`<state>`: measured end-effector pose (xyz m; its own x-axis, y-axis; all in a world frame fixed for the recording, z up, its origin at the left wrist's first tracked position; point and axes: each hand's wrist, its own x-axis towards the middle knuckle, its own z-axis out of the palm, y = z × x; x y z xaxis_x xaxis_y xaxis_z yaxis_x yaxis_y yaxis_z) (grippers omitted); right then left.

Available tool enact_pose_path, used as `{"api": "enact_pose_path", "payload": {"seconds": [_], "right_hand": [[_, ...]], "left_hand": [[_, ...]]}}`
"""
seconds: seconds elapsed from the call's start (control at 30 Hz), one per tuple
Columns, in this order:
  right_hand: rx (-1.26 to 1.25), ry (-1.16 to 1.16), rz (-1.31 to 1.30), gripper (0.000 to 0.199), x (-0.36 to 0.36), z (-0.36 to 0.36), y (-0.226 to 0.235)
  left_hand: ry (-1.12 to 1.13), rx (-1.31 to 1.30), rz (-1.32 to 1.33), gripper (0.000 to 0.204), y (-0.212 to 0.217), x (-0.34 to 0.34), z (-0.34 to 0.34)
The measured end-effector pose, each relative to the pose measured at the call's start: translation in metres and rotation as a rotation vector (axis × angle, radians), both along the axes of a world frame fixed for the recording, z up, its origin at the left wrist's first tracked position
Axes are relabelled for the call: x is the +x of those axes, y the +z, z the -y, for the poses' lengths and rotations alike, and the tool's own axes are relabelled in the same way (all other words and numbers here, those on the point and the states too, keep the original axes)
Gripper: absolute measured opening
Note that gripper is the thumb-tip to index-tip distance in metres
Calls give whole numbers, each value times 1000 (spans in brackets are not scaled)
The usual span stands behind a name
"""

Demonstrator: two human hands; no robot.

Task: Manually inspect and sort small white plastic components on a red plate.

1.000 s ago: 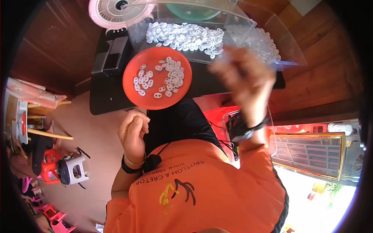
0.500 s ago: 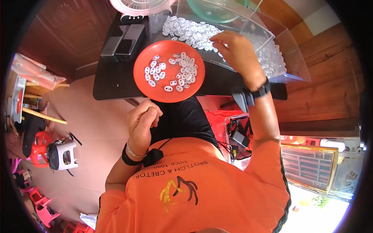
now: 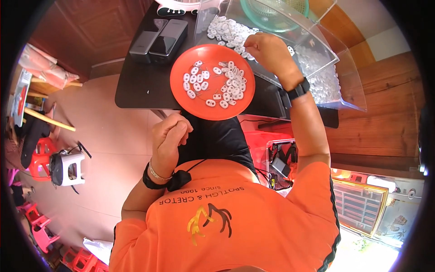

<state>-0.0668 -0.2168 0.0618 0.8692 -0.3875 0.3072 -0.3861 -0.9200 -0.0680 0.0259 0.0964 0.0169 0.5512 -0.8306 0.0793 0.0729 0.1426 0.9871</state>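
My left hand (image 3: 171,135) is closed, fingers curled in, just short of the table's front edge; whatever it may hold is hidden. Over the near side of a clear plastic bin (image 3: 317,68), my right hand (image 3: 273,53) has its thumb and fingers drawn together, and I cannot make out anything between them. Loose small white oval pieces with two holes (image 3: 229,32) lie heaped in the bin beside my right fingertips. Between the hands stands a round orange-red plate (image 3: 181,102). More such pieces (image 3: 235,81) form a pile on its right and a looser group on its left, some with thin wire-like pins.
Two dark grey phone-like devices (image 3: 168,38) lie on the black table (image 3: 131,93), left of the plate. Behind the bin is a green basket (image 3: 272,20). A wooden panel (image 3: 385,99) stands to the right. Stools (image 3: 68,167) are on the floor at left.
The view has shifted, so table, plate and bin appear farther right. Relative to the bin, my right hand has moved slightly left, its fingers more curled. My left hand stays closed.
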Motion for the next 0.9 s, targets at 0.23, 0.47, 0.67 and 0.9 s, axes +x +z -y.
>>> {"api": "enact_pose_path", "payload": {"seconds": [0.23, 0.47, 0.67, 0.9], "right_hand": [[308, 417, -49, 8, 3, -57, 8], [225, 419, -89, 13, 18, -74, -1], [142, 437, -129, 17, 35, -76, -5], [124, 422, -113, 17, 31, -65, -9]], "left_hand": [[-10, 60, -46, 24, -4, 1, 5], [-10, 61, -27, 23, -2, 3, 4], [-12, 52, -12, 24, -1, 2, 4], [-12, 42, -14, 24, -3, 3, 1]]}}
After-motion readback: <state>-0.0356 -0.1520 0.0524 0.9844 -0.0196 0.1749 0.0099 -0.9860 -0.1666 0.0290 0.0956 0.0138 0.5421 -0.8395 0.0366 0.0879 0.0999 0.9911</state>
